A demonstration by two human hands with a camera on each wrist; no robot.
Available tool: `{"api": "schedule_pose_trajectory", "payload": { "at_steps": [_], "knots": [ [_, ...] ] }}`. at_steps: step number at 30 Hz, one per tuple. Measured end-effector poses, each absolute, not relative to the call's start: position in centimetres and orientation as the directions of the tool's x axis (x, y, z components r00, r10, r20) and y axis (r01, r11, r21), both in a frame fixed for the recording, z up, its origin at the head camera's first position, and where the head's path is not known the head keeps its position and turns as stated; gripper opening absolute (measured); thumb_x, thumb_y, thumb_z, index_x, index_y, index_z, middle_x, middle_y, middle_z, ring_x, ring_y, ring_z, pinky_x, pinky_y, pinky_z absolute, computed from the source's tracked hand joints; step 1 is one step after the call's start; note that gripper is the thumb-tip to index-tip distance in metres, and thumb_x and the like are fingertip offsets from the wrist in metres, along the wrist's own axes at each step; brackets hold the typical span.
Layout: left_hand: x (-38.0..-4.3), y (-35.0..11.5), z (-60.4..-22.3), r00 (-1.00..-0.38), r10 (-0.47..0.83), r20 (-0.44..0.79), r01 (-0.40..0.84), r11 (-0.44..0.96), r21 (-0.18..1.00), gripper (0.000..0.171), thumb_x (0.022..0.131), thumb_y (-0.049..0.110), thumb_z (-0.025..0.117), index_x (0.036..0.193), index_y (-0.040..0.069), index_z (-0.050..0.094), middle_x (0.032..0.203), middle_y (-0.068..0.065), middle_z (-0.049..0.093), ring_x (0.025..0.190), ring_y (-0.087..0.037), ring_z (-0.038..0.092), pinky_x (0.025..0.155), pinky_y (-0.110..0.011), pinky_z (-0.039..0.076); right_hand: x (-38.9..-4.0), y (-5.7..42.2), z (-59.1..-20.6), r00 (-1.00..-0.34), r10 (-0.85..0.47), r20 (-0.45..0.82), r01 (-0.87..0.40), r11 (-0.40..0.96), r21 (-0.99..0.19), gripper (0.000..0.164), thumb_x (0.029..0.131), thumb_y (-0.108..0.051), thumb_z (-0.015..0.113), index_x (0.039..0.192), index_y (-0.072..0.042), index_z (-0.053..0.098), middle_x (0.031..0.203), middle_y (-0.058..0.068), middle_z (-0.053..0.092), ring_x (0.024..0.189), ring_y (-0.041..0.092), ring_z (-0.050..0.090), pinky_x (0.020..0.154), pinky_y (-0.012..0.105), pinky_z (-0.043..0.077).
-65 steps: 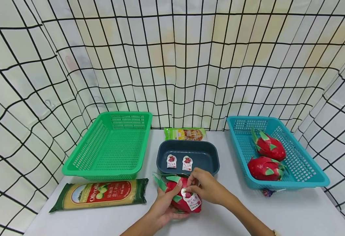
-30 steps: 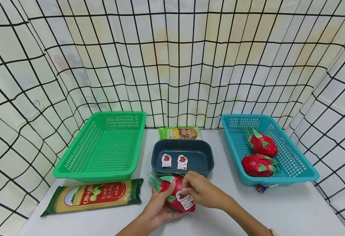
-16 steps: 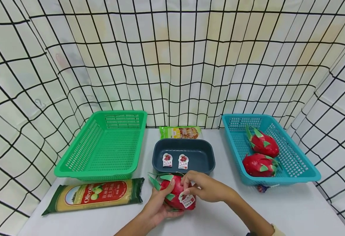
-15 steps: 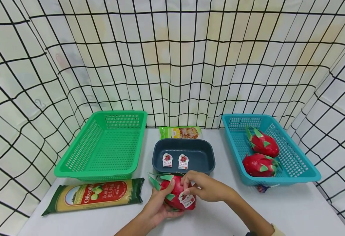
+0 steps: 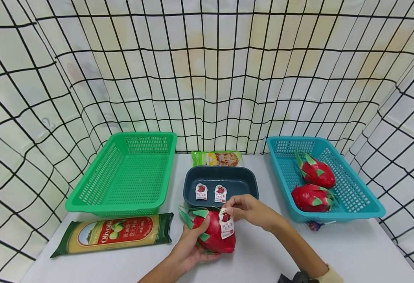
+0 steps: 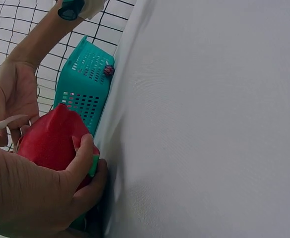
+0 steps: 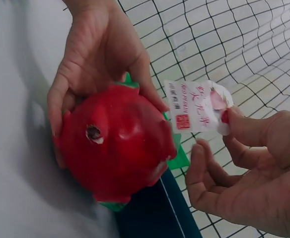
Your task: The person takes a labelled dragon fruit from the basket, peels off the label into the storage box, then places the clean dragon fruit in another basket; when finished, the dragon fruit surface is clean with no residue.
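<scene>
My left hand (image 5: 190, 247) grips a red dragon fruit (image 5: 214, 235) with green scales, its thumb over the near side and fingers underneath. In the right wrist view the fruit's round end (image 7: 115, 144) faces the camera. My right hand (image 5: 251, 212) pinches the top of a white sticker (image 5: 227, 226) printed with a dragon fruit picture and red characters. Seen from the right wrist, the sticker (image 7: 197, 106) stands out from the fruit's skin, thumb and forefinger at its far end. Two similar stickers (image 5: 201, 192) lie in a dark blue tray (image 5: 243, 186) just behind the fruit.
A green basket (image 5: 168, 173) stands at the left, with a spaghetti pack (image 5: 115, 235) before it. The blue basket (image 5: 364, 184) at the right holds two dragon fruits (image 5: 316, 173). A lollipop (image 5: 314, 226) lies by its front; a snack packet (image 5: 217, 158) sits behind the tray.
My right hand has drawn back and up, lifting the sticker away from the fruit's surface, where it lay against it before. The left hand keeps its hold on the fruit.
</scene>
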State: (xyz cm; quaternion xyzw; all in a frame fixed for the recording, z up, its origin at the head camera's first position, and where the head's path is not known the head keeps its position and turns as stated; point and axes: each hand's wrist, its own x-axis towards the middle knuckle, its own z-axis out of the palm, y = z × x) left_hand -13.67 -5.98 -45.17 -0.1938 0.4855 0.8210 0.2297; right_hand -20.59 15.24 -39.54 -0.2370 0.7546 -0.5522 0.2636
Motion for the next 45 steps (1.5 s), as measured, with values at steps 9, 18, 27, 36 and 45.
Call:
{"api": "schedule_pose_trajectory", "payload": {
  "at_steps": [9,18,27,36,45],
  "knots": [
    [-13.6,-6.0,-45.1,-0.818,0.207,-0.537,-0.569,-0.431,0.700,0.100,0.086,0.052,0.069,0.148,0.017,-0.001,0.146,-0.028,0.024,0.130,-0.052,0.031,0.090,-0.060,0.052,-23.6,16.3,-38.8,-0.880,-0.450,-0.155,-0.015,0.354,-0.935,0.031,0.095,-0.028,0.063,0.109,-0.001,0.062,0.097,0.005,0.064,0.094,0.022,0.057,0.077,0.031,0.053],
    [-13.6,-6.0,-45.2,-0.816,0.214,-0.536,-0.572,-0.428,0.700,0.100,0.086,0.052,0.068,0.148,0.016,-0.001,0.146,-0.029,0.024,0.130,-0.052,0.032,0.091,-0.059,0.052,-28.2,17.3,-39.7,-0.872,-0.425,-0.244,0.139,0.264,-0.955,0.028,0.100,-0.016,0.055,0.116,0.007,0.056,0.080,0.002,0.047,0.061,0.012,0.035,0.054,0.021,0.034],
    [-13.8,-6.0,-45.2,-0.816,0.213,-0.538,-0.572,-0.431,0.698,0.101,0.086,0.052,0.069,0.148,0.016,-0.002,0.147,-0.028,0.023,0.133,-0.053,0.028,0.092,-0.059,0.052,-30.6,16.7,-41.2,-0.864,-0.358,-0.356,0.235,0.338,-0.911,0.022,0.098,-0.010,0.058,0.113,0.007,0.060,0.080,0.003,0.053,0.053,0.011,0.031,0.050,0.020,0.030],
    [-13.8,-6.2,-45.2,-0.811,0.215,-0.544,-0.580,-0.407,0.705,0.102,0.086,0.053,0.068,0.149,0.016,-0.003,0.147,-0.028,0.023,0.132,-0.053,0.030,0.092,-0.058,0.052,-31.8,15.4,-42.8,-0.879,-0.248,-0.408,0.279,0.426,-0.861,0.023,0.088,0.004,0.064,0.110,0.008,0.063,0.082,0.006,0.060,0.046,0.009,0.028,0.045,0.019,0.028],
    [-13.9,-6.1,-45.4,-0.812,0.216,-0.542,-0.578,-0.418,0.701,0.101,0.086,0.054,0.067,0.149,0.017,-0.003,0.148,-0.028,0.022,0.133,-0.053,0.028,0.092,-0.059,0.051,-32.8,14.0,-43.7,-0.893,-0.132,-0.429,0.282,0.580,-0.765,0.016,0.085,0.007,0.066,0.101,0.007,0.063,0.069,0.004,0.051,0.042,0.007,0.031,0.041,0.020,0.030]
  ]
}}
